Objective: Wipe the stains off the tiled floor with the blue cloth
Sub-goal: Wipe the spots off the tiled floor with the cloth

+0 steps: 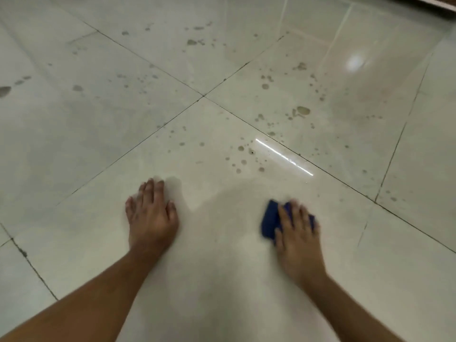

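Observation:
My right hand [297, 230] presses flat on a folded blue cloth [270, 222] on the pale tiled floor [222, 280]; most of the cloth is under the palm and its left part sticks out. The hand is blurred. My left hand [151, 213] lies flat on the same tile, fingers spread, holding nothing. Several brownish stains [243, 162] dot the tile just beyond the cloth. More stains [303, 110] are scattered over the far right tile, and others [192, 42] over the far tiles.
Dark grout lines cross at a joint [203, 96] ahead of my hands. A bright strip of reflected light [283, 156] lies on the floor near the stains. A dark edge of something [434, 2] shows at the top right corner.

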